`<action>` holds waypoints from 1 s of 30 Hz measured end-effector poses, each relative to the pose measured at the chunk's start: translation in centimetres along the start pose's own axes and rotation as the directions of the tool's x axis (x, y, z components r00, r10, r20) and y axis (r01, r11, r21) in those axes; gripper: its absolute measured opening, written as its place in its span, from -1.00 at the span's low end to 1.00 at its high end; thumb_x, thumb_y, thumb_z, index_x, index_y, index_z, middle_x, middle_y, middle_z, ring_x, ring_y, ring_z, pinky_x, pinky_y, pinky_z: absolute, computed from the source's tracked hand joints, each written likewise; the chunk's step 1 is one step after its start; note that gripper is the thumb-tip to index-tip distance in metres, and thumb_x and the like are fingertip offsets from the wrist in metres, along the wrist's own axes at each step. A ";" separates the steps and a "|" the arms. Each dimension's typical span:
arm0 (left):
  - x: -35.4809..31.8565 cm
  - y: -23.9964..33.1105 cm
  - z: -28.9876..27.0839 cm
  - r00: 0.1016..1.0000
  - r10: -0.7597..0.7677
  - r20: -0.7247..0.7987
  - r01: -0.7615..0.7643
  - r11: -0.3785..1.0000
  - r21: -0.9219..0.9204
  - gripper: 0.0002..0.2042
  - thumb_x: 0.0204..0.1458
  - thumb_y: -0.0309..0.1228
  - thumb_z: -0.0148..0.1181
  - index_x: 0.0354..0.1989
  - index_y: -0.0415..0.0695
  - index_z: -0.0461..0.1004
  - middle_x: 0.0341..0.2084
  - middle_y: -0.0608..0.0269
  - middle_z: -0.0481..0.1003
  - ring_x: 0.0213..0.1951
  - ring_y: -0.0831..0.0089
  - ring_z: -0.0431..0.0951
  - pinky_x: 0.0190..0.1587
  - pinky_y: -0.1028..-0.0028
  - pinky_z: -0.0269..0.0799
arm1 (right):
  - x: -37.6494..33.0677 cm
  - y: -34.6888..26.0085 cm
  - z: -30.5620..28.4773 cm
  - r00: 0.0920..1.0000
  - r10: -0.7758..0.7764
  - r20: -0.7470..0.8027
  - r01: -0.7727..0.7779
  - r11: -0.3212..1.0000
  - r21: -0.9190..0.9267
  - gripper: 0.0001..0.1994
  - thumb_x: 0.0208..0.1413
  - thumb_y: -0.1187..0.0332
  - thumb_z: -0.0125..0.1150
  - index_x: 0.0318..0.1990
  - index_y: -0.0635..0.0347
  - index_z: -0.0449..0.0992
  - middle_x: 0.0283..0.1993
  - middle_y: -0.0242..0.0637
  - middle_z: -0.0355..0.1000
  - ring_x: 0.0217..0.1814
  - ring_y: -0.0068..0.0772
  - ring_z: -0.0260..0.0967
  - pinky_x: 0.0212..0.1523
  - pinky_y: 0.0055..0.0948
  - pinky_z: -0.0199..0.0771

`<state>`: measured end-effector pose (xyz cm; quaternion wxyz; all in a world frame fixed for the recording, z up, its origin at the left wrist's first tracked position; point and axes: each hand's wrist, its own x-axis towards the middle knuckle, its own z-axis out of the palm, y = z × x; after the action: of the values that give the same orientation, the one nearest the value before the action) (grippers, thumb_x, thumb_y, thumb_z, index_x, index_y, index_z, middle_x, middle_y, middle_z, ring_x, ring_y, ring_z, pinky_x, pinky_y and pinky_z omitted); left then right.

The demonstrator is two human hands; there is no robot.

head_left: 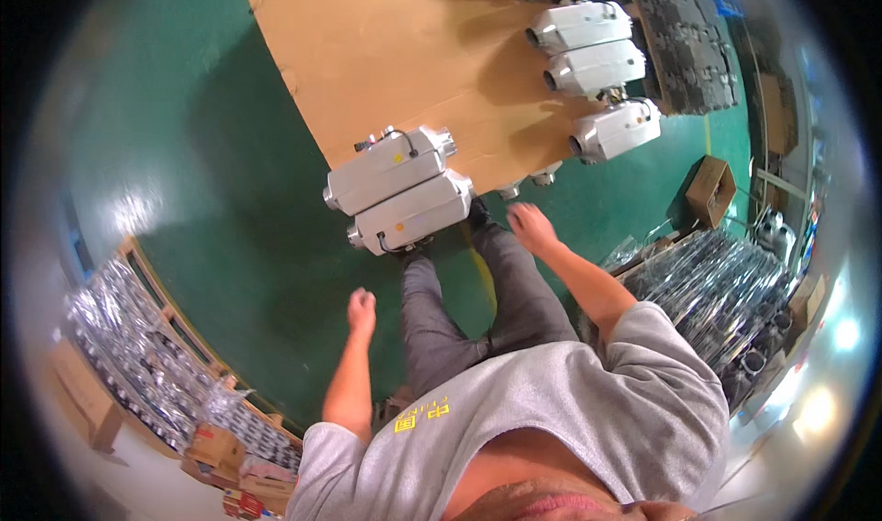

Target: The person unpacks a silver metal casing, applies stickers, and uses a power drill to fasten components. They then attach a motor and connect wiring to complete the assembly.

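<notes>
My left hand (362, 311) hangs over the green floor with its fingers curled in, and I see nothing in them. My right hand (533, 229) is raised beside my right knee, fingers also bent inward, no object showing. Two silver metal units, shaped like air heaters with round end ports, lie side by side at the near edge of a brown cardboard-topped surface (395, 62): a far unit (386, 169) and a near unit (418, 213). Black cables show on both. Neither hand touches them; small metal parts (528, 183) by the cardboard's edge are nearest my right hand.
More silver units (617, 130) line the cardboard's right side. Dark grey stacked pieces (682, 39) stand beyond them. At the right are an open carton (710, 190) and a plastic-wrapped stack (712, 287). A pallet of wrapped metal parts (152, 356) stands at the lower left.
</notes>
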<state>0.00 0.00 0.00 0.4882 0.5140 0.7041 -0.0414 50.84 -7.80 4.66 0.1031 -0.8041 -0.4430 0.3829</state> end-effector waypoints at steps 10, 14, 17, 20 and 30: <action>-19.6 2.3 -1.4 0.944 -0.138 0.301 0.136 0.990 0.028 -0.77 0.15 -0.31 0.18 -0.16 -0.15 0.65 -0.38 0.35 0.60 -0.34 0.51 0.54 -0.21 0.42 0.48 | -28.2 21.4 -8.0 0.746 0.646 0.161 -0.634 0.615 0.468 -0.72 0.13 0.20 0.18 -0.32 0.27 0.62 -0.43 -0.18 0.55 -0.40 -0.34 0.51 -0.44 -0.34 0.49; -16.7 13.6 -3.2 0.949 0.050 0.312 -0.048 0.999 -0.014 -0.76 0.15 -0.33 0.16 -0.11 -0.17 0.63 -0.44 0.37 0.57 -0.43 0.59 0.47 -0.31 0.49 0.42 | -30.3 16.8 -9.9 0.698 0.712 0.072 -0.475 0.386 0.791 -0.72 0.20 0.20 0.17 -0.11 0.22 0.57 -0.31 -0.33 0.55 -0.39 -0.45 0.48 -0.46 -0.39 0.44; -14.2 20.7 -3.3 0.933 0.244 0.264 -0.229 0.970 -0.086 -0.71 0.16 -0.34 0.15 -0.03 -0.23 0.58 -0.43 0.35 0.57 -0.45 0.59 0.46 -0.33 0.50 0.41 | -33.3 15.1 -7.0 0.723 0.689 0.049 -0.401 0.361 0.842 -0.72 0.20 0.20 0.18 -0.10 0.21 0.57 -0.30 -0.34 0.55 -0.36 -0.47 0.49 -0.45 -0.42 0.46; -12.5 25.2 -3.5 0.903 0.285 0.321 -0.276 0.958 -0.074 -0.70 0.22 -0.32 0.16 0.00 -0.27 0.56 -0.36 0.28 0.60 -0.37 0.55 0.54 -0.27 0.50 0.45 | -38.9 11.6 -3.2 0.771 0.637 -0.015 -0.377 0.476 0.795 -0.77 0.12 0.24 0.21 -0.27 0.21 0.64 -0.43 -0.33 0.54 -0.42 -0.47 0.48 -0.44 -0.40 0.48; -12.3 31.6 8.7 0.641 0.365 0.676 -0.675 0.687 0.269 -0.70 0.12 -0.31 0.23 -0.10 -0.27 0.63 -0.37 0.20 0.65 -0.31 0.44 0.63 -0.16 0.42 0.54 | -52.8 10.5 6.2 0.504 0.859 0.089 -0.548 0.238 0.802 -0.76 0.02 0.26 0.30 -0.27 0.21 0.72 -0.40 -0.21 0.64 -0.45 -0.42 0.58 -0.33 -0.36 0.61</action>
<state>29.69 1.49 18.45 0.5145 0.7709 0.3000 -0.2260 36.51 -56.81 22.82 0.3167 -0.8483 0.2091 0.3694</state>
